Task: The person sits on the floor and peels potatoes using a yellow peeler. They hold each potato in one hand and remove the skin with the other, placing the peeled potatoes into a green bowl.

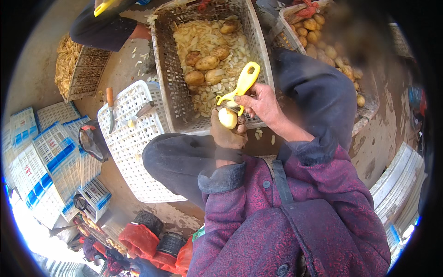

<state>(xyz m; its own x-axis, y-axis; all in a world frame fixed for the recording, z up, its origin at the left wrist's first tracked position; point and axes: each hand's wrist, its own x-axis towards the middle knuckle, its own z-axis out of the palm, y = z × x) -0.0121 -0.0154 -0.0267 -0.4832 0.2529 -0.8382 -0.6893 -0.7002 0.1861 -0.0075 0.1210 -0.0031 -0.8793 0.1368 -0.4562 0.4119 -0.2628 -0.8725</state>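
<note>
My left hand (226, 135) grips a pale, peeled potato (227, 118) over the near rim of a large plastic crate (264, 65). In my right hand (263, 102) is a yellow Y-shaped peeler (246, 78), its head just above the potato. Whether the blade touches the potato I cannot tell. Inside the crate, beyond my hands, several unpeeled potatoes (207, 63) lie on a thick bed of peelings (193, 33).
At right stands a crate of potatoes (330, 52). A knife with a wooden handle (110, 97) and another blade (144, 109) lie on an upturned white crate (128, 138). Another person's leg (100, 29) and yellow peeler (103, 7) show top left. Stacked crates (52, 152) fill the left.
</note>
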